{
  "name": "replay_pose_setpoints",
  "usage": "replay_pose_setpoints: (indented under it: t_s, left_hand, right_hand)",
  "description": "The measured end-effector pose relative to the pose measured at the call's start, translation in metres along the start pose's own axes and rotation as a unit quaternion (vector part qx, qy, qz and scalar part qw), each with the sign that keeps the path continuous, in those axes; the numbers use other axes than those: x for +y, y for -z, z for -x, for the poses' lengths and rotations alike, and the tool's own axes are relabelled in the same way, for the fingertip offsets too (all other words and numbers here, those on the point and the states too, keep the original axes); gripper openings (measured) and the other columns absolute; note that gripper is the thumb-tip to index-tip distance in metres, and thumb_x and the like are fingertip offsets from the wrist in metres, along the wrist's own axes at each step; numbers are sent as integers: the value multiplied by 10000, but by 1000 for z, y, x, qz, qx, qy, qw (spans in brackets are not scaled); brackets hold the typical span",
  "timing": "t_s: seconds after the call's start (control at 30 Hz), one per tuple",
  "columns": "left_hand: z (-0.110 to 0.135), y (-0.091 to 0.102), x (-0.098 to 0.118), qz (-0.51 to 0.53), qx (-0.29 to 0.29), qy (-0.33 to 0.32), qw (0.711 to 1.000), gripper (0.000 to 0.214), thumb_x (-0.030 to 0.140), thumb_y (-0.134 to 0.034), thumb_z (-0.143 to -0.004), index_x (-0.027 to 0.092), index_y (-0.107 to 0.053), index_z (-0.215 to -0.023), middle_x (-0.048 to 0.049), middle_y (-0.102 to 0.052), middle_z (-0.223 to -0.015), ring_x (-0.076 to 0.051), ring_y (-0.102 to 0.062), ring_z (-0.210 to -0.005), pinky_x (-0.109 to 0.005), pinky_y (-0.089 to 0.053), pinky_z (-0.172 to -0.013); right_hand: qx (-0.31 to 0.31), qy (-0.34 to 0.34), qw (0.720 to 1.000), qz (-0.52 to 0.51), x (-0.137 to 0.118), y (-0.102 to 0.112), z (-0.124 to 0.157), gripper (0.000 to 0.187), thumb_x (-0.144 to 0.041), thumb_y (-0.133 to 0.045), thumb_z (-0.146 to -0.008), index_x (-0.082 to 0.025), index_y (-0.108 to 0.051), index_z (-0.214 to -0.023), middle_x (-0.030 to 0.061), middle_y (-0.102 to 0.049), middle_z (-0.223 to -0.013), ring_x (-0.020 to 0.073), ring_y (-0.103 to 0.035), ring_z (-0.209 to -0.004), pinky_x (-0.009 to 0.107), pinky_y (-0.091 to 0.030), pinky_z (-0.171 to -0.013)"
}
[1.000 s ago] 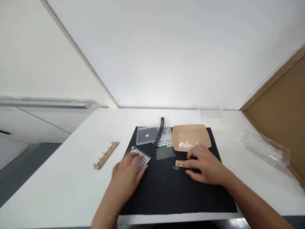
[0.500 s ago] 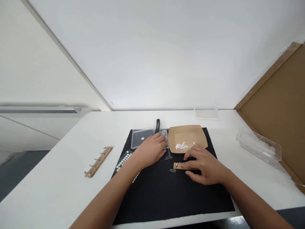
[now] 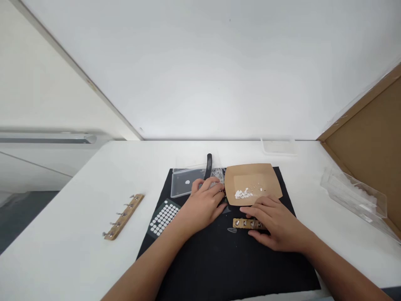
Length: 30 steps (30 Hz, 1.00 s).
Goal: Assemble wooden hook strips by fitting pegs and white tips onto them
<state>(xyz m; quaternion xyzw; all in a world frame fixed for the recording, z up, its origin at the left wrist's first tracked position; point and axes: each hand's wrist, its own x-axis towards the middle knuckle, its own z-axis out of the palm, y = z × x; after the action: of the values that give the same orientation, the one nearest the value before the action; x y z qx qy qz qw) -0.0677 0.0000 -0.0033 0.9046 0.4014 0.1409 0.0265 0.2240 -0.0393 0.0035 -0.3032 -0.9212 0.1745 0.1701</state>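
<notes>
My left hand [image 3: 203,202], fingers bent and spread with the thumb apart, is over the near end of a clear container [image 3: 217,172] of small transparent pieces. Beside its knuckles a black curved handle [image 3: 208,163] sticks up; the rest of that tool is hidden. My right hand [image 3: 274,221] grips a wooden strip [image 3: 241,223] with metal pegs, index finger along the far side and thumb on the near side. The strip's right end is covered by the hand. A clear nail tip [image 3: 232,230] lies on the black mat [image 3: 216,263] just in front of the strip.
A brown paper tray [image 3: 250,177] holds white bits. A green sheet of white dots [image 3: 163,217] and a clear lid [image 3: 180,184] lie left. Another pegged strip [image 3: 123,217] sits far left. Clear boxes [image 3: 354,194] stand right, by a cardboard panel [image 3: 372,121].
My left fingers have bent more over the clear pieces. My right index finger has shifted off the strip's top to its far side, uncovering several pegs. The view has shifted slightly.
</notes>
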Motion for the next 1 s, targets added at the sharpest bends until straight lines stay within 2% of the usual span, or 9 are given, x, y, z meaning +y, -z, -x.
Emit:
replay_pose_setpoints:
  t_s: [0.2,0.43,0.73,1.0]
  left_hand:
    - [1,7,-5,40,-27,6,999,103,290,-755,-963,225,-737,-1041,-73,-765,-1209,-365,-544,-1300,-557,-292,-1058]
    - [4,10,-22,46,-27,6,999,244,363,-824,-915,233,-744,-1106,-76,-764,-1212,-370,-532,-1285,-562,-256,-1086]
    - [3,11,-26,76,-59,44,994,156,331,-807,-951,221,-780,-1058,-53,-781,-1202,-344,-521,-1249,-509,-235,-1032]
    - [2,7,-29,80,-45,49,995,106,311,-748,-1001,224,-808,-1007,-48,-808,-1156,-326,-535,-1217,-489,-247,-1010]
  right_hand:
    - [-22,-13,999,20,-1,-1,1,596,-262,-703,-990,-220,-477,-1540,92,-737,-1154,286,-637,-1073,450,-459,-934]
    - [-19,-6,1000,-5,1,-1,2,559,-193,-709,-963,-241,-527,-1489,56,-748,-1116,259,-636,-1076,416,-433,-940]
    - [-21,-3,1000,-12,2,1,3,495,-222,-706,-972,-241,-570,-1448,74,-735,-1123,258,-625,-1059,414,-423,-926]
    - [-13,-2,1000,-20,3,0,3,480,-221,-716,-971,-236,-588,-1433,77,-738,-1118,258,-630,-1067,409,-439,-925]
